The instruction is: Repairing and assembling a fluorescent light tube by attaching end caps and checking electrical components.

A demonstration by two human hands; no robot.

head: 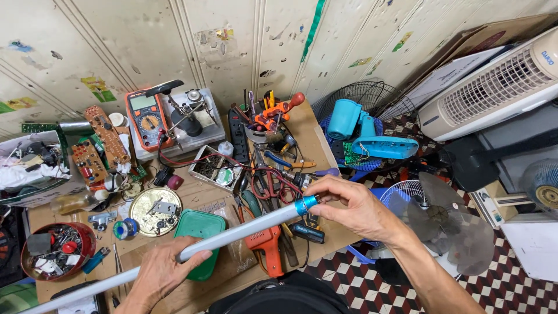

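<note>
Both hands grip one grey tube [232, 235]: left hand [160, 270] wrapped mid-length, right hand [354, 206] fingers [325, 183] pinching its blue end cap [305, 204].

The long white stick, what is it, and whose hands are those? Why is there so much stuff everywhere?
The camera sits on a person's head and looks down, so these are that person's own hands. The left hand grips a long white tube near its middle. The right hand pinches the tube's blue end cap. Below is a crowded workbench: an orange meter, a green lid, a red bowl of small parts and a blue fan base beside it.
</note>
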